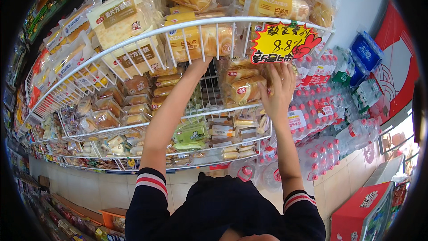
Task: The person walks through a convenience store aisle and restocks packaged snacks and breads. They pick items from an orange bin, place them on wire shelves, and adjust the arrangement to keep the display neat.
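Observation:
My left hand [204, 63] reaches in under the top wire basket; its fingers are hidden behind the basket front and a packaged loaf [200, 42], so its grip cannot be told. My right hand [280, 85] touches wrapped bread at the right end of the second shelf, its fingertips partly behind a yellow and red price sign [286, 43]. Just left of its thumb sits a wrapped bread roll [245, 90], in front of more stacked packs. Between my hands a gap shows the white wire shelf [209, 90]. Packaged square cakes [117, 16] stand at the upper left.
Shrink-wrapped water bottles [314, 110] are stacked right of the rack. Lower shelves hold small packs and green packages [190, 134]. A red display case [361, 211] stands at lower right, and low shelves of goods [67, 214] are behind at lower left.

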Available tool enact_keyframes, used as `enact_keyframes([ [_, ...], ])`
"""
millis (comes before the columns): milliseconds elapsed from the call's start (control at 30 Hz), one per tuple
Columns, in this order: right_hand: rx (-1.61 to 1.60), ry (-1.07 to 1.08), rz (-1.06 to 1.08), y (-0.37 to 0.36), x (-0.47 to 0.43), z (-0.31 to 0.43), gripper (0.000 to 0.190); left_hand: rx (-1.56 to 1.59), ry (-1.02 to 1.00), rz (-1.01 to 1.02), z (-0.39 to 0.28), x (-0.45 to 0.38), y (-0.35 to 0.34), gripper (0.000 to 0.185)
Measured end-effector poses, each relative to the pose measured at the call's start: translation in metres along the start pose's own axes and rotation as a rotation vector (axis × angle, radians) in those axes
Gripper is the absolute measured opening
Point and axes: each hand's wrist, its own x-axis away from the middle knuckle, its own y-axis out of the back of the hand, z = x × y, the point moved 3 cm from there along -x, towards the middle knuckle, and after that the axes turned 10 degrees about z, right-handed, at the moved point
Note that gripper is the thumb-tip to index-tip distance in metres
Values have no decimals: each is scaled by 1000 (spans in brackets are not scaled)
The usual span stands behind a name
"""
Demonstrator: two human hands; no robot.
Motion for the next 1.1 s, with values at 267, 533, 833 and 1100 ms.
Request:
enact_keyframes([
  [267, 131, -20, 31, -12, -25, -47, 36, -568, 172, 111, 9, 5, -17, 37],
  [533, 146, 70, 119, -38, -39, -47, 32, -939, 131, 382, 0, 1, -29, 51],
  [833, 119, -4, 238, -18, -36, -54, 53, -940, 505, 443, -10, -21, -17, 62],
  [1100, -73, 18, 71, 3, -17, -50, 74, -870, 293, 7, -54, 70, 4, 63],
])
